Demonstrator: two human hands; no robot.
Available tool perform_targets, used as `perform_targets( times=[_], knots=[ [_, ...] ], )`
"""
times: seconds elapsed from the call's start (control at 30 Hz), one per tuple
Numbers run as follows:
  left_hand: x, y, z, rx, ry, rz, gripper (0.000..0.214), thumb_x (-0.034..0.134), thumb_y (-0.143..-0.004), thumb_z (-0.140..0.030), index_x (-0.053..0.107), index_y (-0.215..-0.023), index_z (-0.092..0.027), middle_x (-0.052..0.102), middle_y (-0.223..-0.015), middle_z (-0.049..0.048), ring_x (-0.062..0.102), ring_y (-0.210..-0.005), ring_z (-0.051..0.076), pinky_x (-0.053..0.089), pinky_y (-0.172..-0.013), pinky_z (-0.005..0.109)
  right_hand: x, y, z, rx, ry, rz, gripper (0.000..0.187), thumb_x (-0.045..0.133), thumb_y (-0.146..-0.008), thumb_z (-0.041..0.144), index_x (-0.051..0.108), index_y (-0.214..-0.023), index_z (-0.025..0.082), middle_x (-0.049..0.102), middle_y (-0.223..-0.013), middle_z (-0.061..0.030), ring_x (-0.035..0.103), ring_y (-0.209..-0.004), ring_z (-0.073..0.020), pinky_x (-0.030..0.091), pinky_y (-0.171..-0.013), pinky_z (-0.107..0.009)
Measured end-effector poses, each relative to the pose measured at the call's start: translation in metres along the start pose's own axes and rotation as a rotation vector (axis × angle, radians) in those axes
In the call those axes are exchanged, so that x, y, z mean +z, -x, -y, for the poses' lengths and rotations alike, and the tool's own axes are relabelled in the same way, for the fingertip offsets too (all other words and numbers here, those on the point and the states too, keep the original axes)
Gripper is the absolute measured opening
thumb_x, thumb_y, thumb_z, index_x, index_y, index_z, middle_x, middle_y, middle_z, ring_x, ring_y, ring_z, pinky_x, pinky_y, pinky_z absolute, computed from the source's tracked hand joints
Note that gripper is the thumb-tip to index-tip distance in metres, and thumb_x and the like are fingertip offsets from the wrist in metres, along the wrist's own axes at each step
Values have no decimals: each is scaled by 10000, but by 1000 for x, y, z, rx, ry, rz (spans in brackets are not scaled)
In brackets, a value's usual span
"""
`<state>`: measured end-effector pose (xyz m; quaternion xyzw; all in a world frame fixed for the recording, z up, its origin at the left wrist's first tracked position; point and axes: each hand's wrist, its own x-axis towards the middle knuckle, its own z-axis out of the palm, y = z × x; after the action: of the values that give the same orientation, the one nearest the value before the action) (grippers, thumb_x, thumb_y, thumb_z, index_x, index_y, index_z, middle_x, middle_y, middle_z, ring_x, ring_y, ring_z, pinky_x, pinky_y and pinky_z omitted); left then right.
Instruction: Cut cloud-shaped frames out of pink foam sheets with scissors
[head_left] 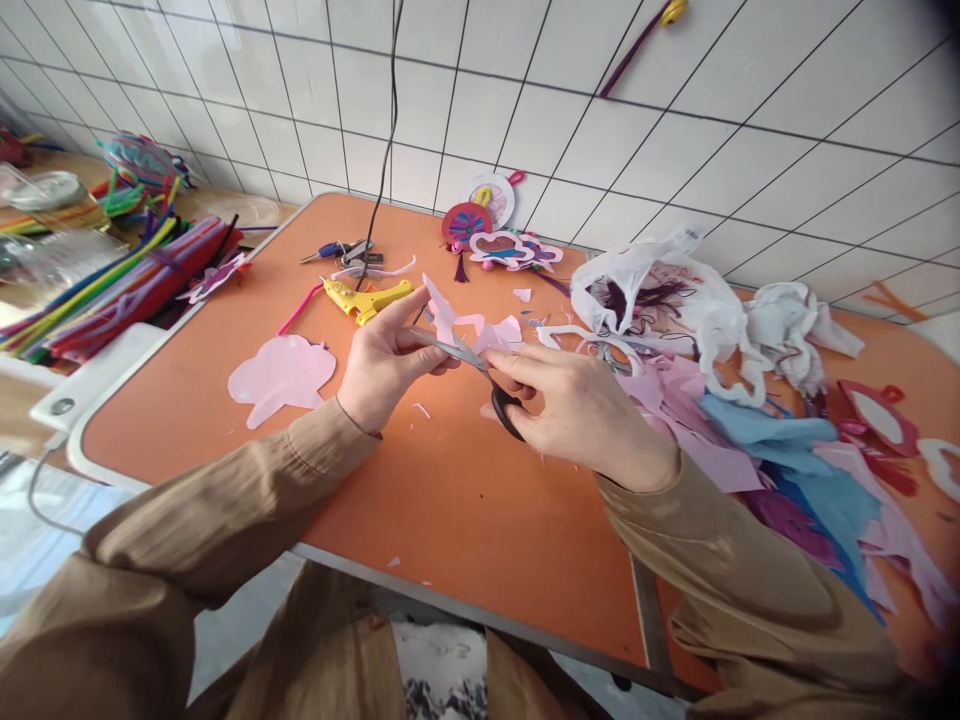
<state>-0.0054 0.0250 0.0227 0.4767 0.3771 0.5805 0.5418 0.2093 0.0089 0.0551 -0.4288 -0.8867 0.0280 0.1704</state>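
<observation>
My right hand (581, 405) grips a pair of scissors (471, 355) with a black handle, the blades pointing left toward my other hand. Between the fingers of my left hand (379, 365) is a piece of pink craft sheet (441, 308), which sticks up just above the blades. How far the blades are apart is hard to see. More pink scraps (504, 333) lie on the table right behind the scissors. A pink cut-out with a wavy edge (281, 375) lies flat to the left of my left hand.
A yellow glue gun (364, 298) and keys (352, 250) lie behind my left hand. Decorated cut-outs (469, 225) stand near the tiled wall. To the right are a white plastic bag (660, 285) and heaped pink and blue sheets (772, 425). Pipe cleaners (142, 270) are bundled at left.
</observation>
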Motion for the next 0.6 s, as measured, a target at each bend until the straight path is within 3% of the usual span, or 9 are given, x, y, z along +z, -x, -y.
perform_targets(
  times=[0.2,0.43,0.6],
  knots=[
    [1,2,-2,-23,-9,3,834,852,-696,-217,572,-1471,-88,789,-752,40,781,-687,220,622,-659,332,1,0,-2,0,-12,8,274,611,-872,176,759,-1099,210,661,-791,-27,578,-688,-179,424,-642,-302],
    [2,2,-4,-38,-19,-4,820,865,-683,-237,598,-1444,-87,787,-761,49,787,-696,233,633,-665,345,-1,0,-3,-60,11,-38,387,642,-855,176,737,-1230,180,663,-795,-29,579,-669,-177,425,-625,-298],
    [2,3,-4,-48,-11,-19,769,880,-663,-229,637,-1379,-88,792,-769,59,783,-690,236,640,-668,358,-2,0,-1,-55,29,-29,338,640,-859,178,732,-1181,221,653,-772,-25,598,-676,-183,423,-623,-294]
  ],
)
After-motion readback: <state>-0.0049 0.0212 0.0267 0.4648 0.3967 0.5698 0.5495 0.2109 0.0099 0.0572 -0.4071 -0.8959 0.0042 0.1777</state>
